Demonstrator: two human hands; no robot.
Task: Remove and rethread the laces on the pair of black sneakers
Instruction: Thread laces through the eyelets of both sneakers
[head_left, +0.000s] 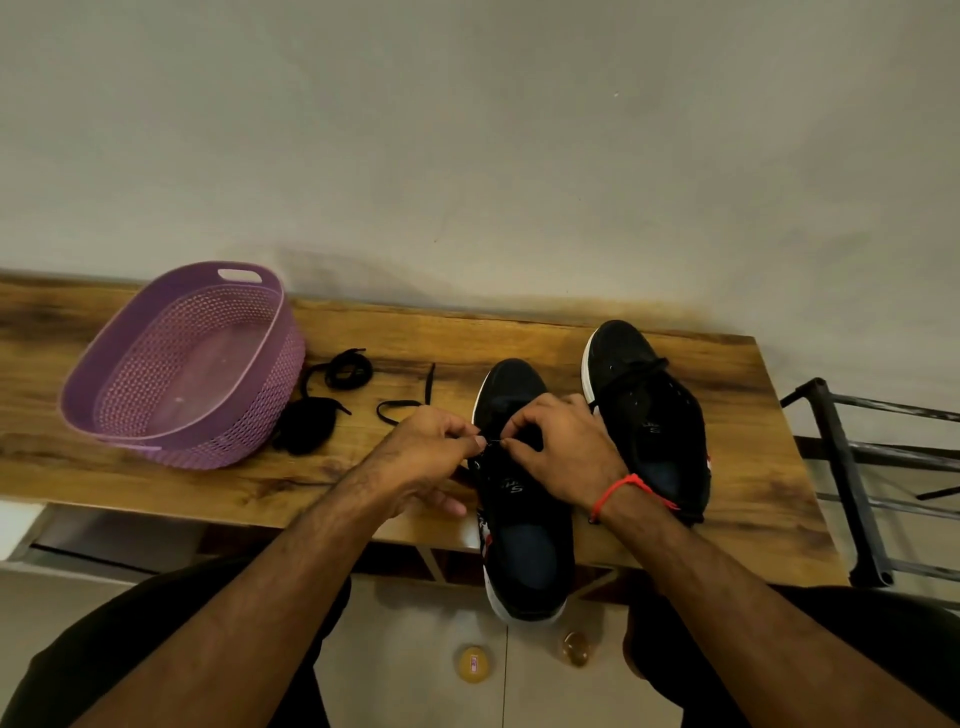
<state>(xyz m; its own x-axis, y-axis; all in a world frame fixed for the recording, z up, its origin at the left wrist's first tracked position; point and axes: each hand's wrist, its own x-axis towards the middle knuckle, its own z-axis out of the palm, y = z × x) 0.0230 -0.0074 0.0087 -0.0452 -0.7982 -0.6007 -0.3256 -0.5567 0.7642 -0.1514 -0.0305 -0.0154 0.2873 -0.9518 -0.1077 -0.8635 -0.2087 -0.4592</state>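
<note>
Two black sneakers on a wooden table (519, 332), toes pointing to 12 o'clock. Near sneaker (524, 540) at centre, heel hanging past the table's front edge; far sneaker (649, 410) just beside it at 2 o'clock, lace still threaded near its toe.

Left hand (431, 452) and right hand (561, 452) close together over the near sneaker's eyelet area, fingertips almost meeting. Both pinching a thin black lace (493, 442) between thumb and forefinger; short taut stretch of it visible between the two hands. Which eyelet the lace passes through cannot be told, hidden under the fingers. Red thread (623, 491) tied round the right wrist.

Loose black lace (343, 369) coiled on the table at 10 o'clock from the hands, another dark bundle (306, 428) just below it, touching the basket's side. Separate strand (410, 400) lying between the coils and the near sneaker's toe.

Purple perforated basket (130, 332) at 9 o'clock, well apart from the sneakers, tilted with its near rim low. Black metal rack (852, 467) past the table's right end at 3 o'clock. Plain wall behind, pale floor below with two small round yellowish objects (472, 662) at 6 o'clock
</note>
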